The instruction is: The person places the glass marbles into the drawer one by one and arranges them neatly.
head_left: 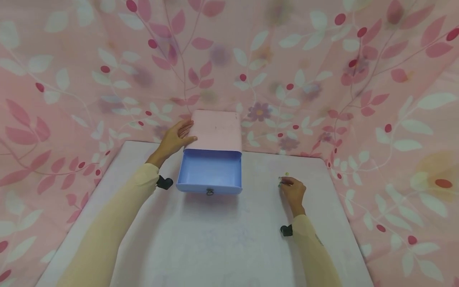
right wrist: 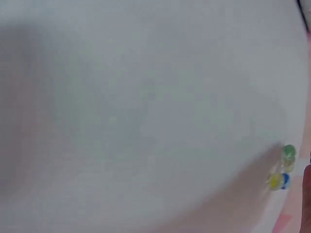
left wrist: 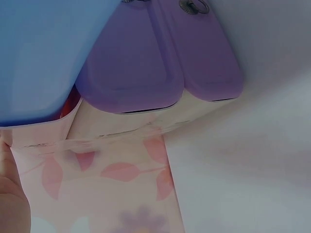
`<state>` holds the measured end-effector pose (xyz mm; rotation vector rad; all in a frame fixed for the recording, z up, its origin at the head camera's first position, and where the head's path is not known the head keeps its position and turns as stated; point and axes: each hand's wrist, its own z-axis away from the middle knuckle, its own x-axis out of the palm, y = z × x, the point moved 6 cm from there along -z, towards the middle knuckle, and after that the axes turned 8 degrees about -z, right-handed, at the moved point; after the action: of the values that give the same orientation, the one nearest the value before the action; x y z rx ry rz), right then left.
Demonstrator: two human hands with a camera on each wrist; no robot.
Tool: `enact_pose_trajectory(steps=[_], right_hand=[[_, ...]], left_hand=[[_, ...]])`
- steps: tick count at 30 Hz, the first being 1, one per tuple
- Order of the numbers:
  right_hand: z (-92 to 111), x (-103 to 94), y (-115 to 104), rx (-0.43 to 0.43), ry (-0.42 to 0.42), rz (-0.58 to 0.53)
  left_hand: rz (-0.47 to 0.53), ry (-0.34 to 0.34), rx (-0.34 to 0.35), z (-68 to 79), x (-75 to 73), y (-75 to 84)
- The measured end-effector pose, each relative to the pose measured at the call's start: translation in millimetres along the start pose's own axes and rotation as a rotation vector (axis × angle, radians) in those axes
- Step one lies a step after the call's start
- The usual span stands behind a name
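A small pink chest of drawers (head_left: 216, 129) stands at the back of the table, its blue drawer (head_left: 209, 169) pulled out with nothing inside. My left hand (head_left: 175, 137) rests against the chest's left side, thumb at its top edge. Two purple drawers (left wrist: 133, 63) below the blue one appear closed in the left wrist view. Over to the right, my right hand (head_left: 294, 191) has its fingertips down at several small glass marbles (head_left: 287, 173). Green (right wrist: 288, 151) and yellow-and-blue marbles (right wrist: 276, 181) show in the right wrist view; the fingertips' contact is hidden.
The white-covered table (head_left: 215, 247) reaches back to a pink floral cloth (head_left: 279, 59) that hangs behind and at both sides. A metal ring pull (head_left: 210, 192) sticks out from the blue drawer's front. Black wrist-camera mounts (head_left: 165, 182) hang by both wrists.
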<state>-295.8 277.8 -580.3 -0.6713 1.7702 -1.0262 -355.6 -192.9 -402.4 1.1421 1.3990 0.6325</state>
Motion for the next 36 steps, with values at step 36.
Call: enact_pose_trajectory(steps=[36], right_hand=[[37,14.9,-214,-0.509,-0.205,-0.475]], left_hand=[[0.042,-0.002,0.016,1.2,0.3,-2.0]])
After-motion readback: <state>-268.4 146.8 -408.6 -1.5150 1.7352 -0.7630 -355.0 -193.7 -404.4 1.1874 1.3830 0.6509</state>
